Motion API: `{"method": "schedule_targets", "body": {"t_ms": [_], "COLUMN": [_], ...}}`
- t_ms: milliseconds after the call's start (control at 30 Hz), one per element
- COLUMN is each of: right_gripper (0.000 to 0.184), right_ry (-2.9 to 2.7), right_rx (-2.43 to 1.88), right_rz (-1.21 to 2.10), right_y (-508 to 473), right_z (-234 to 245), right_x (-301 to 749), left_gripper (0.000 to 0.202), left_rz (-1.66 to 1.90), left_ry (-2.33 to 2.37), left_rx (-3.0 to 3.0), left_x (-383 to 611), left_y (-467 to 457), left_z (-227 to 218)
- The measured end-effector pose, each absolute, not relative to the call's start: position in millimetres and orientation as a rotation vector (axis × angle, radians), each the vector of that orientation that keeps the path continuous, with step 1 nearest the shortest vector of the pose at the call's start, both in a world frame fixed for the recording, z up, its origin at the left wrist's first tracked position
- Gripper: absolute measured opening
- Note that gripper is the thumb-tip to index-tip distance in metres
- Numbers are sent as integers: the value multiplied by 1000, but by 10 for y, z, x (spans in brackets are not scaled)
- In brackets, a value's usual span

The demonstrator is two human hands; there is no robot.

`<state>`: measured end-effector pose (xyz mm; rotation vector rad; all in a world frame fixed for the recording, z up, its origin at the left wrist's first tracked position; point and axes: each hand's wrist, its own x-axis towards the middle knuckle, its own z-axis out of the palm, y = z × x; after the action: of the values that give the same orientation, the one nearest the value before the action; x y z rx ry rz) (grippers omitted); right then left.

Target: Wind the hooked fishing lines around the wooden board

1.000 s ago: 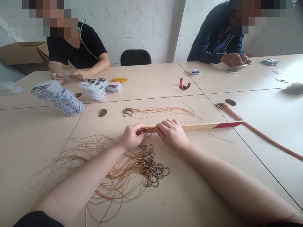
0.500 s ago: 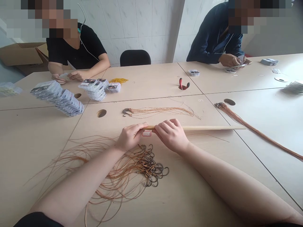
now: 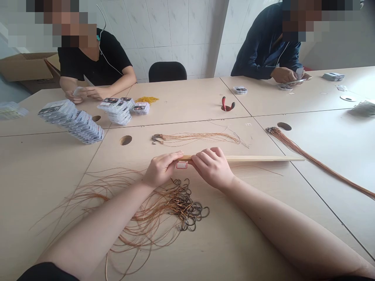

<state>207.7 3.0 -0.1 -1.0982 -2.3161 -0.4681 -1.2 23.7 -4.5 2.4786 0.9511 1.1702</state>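
Note:
My left hand point(image 3: 162, 169) and my right hand point(image 3: 211, 168) both grip a narrow wooden stick point(image 3: 258, 159), which runs to the right, edge-on, with its left end inside my left hand. Below the stick, between my hands, hangs a small white tag with a red outline point(image 3: 181, 165). Under my left wrist lies a tangled pile of dark fishing hooks point(image 3: 186, 205) with long copper-coloured leader lines point(image 3: 131, 203). Another bundle of hooked leaders point(image 3: 193, 137) lies just beyond the stick.
A long copper leader bundle point(image 3: 310, 164) lies at right. Stacks of clear plastic packs point(image 3: 84, 127) stand at far left. Two seated co-workers, one in a black shirt point(image 3: 93, 58) and one in a navy jacket point(image 3: 265, 47), handle small items. Red-handled pliers point(image 3: 227, 104) sit in a table hole.
The stick has rolled since the oldest frame: its red-marked face has turned to edge-on, and the tag now shows below it. My hands have barely moved in the last half second.

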Motion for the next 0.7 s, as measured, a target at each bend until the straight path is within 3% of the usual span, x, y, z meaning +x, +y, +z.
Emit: {"method": "schedule_targets", "body": {"t_ms": [400,700], "right_gripper": [12,14], "right_ry": [-2275,-2268], "right_rx": [-1050,-1070], "right_rz": [-543,-501], "right_y": [48,55], "right_z": [-31,-41], "right_x": [2075,2081], "left_gripper": [31,23], "left_rz": [1213,966], "left_ry": [853,1003], "left_rx": [2545,2368], "left_x": [-12,17], "left_y": [264,213], "left_z": [-44,21]}}
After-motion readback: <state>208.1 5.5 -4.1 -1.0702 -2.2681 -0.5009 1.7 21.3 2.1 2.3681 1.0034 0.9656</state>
